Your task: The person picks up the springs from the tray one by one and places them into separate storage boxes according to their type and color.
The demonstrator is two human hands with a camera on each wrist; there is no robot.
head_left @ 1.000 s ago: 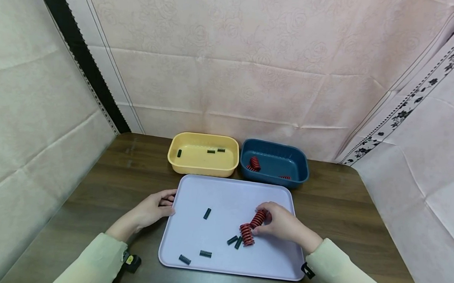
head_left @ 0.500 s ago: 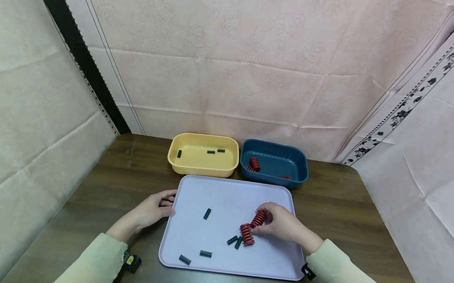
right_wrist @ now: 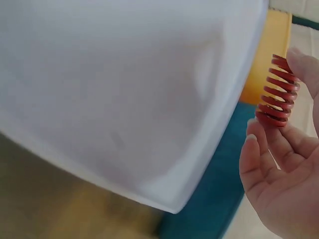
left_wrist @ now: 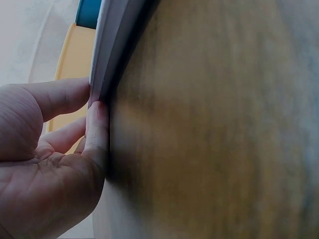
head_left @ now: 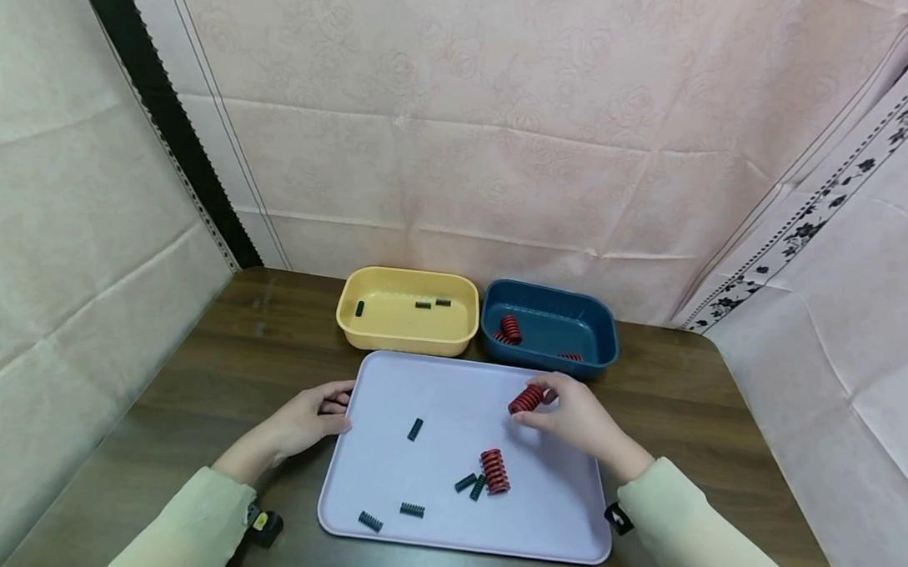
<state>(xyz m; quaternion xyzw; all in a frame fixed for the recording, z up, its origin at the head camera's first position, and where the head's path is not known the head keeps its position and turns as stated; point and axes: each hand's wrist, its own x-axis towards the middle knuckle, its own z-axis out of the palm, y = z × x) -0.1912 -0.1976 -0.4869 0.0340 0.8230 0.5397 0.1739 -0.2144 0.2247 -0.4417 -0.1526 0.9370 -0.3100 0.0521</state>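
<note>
My right hand [head_left: 573, 417] pinches a red coil spring [right_wrist: 280, 92] between thumb and fingertips, raised over the right part of the lavender tray [head_left: 420, 382]. In the right wrist view the spring stands nearly upright between the fingers. At the tray's left rim is my left hand [head_left: 310, 420]; the left wrist view has its thumb and a finger gripping the rim [left_wrist: 102, 64]. Another red spring [head_left: 495, 472] lies on the tray, next to two small dark green springs [head_left: 465, 482]. Other green springs lie at the tray's left, such as one green spring [head_left: 415, 430].
Behind the tray stand a yellow bin [head_left: 407, 340] with several green springs and a blue bin [head_left: 566, 304] with several red springs, side by side. The wooden table [head_left: 704, 426] ends at patterned cloth [head_left: 457, 183] at the back and sides.
My right hand has lifted one red spring away from the other and carried it up and slightly back toward the blue bin. My left hand stays at the tray rim.
</note>
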